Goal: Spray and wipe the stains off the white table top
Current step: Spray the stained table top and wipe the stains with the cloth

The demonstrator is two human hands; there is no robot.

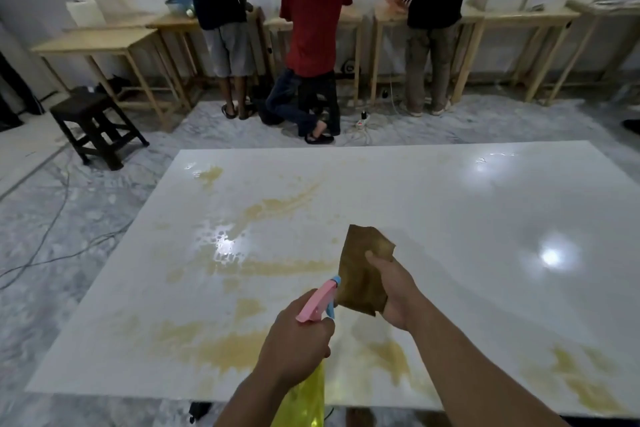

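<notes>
1. The left hand [298, 340] is gripping the neck of a spray bottle [304, 399] w/ fingers curled round it; the pink trigger head [320, 298] is sticking up out of the fist and pointing across the table, the yellow body hanging below the hand over the near edge.
2. The right hand [393, 288] is pinching a brown stained cloth [363, 274] between thumb and fingers; the cloth is being held up in the air over the near-centre of the white table top [485, 211], just beside the spray head, not lying on the surface.
3. Counts: 1 spray bottle, 1 cloth, 1 table top, 2 hands.
4. Yellow-brown stains [228, 347] are spreading in several patches: a big one by the near edge left of the left hand, another near the near right corner, streaks through the centre, a small one toward the far left corner. Wet droplets are shining near the centre-left.
5. Beyond the far edge, 3 people [315, 21] are facing away at a row of wooden benches [97, 42] along the wall; one is kneeling.
6. A dark stool [93, 121] is standing on the floor off the far left corner, w/ cables [52, 236] trailing on the floor left of the table.
</notes>
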